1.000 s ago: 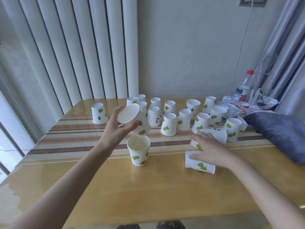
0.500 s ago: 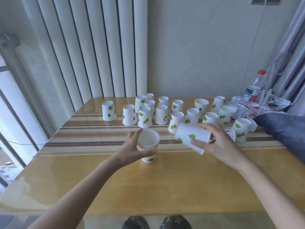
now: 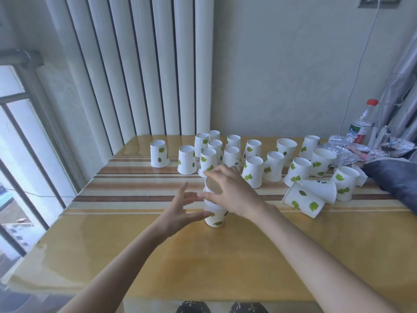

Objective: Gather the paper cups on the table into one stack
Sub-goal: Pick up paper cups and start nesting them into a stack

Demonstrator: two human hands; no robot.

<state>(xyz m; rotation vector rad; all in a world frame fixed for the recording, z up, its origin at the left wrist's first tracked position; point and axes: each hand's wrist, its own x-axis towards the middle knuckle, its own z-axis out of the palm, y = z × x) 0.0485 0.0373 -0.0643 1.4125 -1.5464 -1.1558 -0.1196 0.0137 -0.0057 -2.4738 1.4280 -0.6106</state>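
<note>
A short stack of white paper cups with green leaves (image 3: 214, 216) stands upright in the middle of the wooden table (image 3: 225, 256). My right hand (image 3: 232, 190) grips the top cup (image 3: 211, 184), tilted, its base set into the stack. My left hand (image 3: 180, 208) touches the stack's left side with spread fingers. Several more cups stand upside down in rows behind, such as the far left one (image 3: 159, 153). Two cups (image 3: 303, 199) lie on their sides at the right.
A dark blue cushion (image 3: 394, 179) rests on the table's right edge. Crumpled foil (image 3: 347, 150) and a plastic bottle with a red cap (image 3: 362, 125) sit at the back right. Vertical blinds hang behind the table, and a window is at the left.
My right hand carried a cup from the right over to the stack and set it into the top. My left hand stayed at the stack's side, its fingers now looser.
</note>
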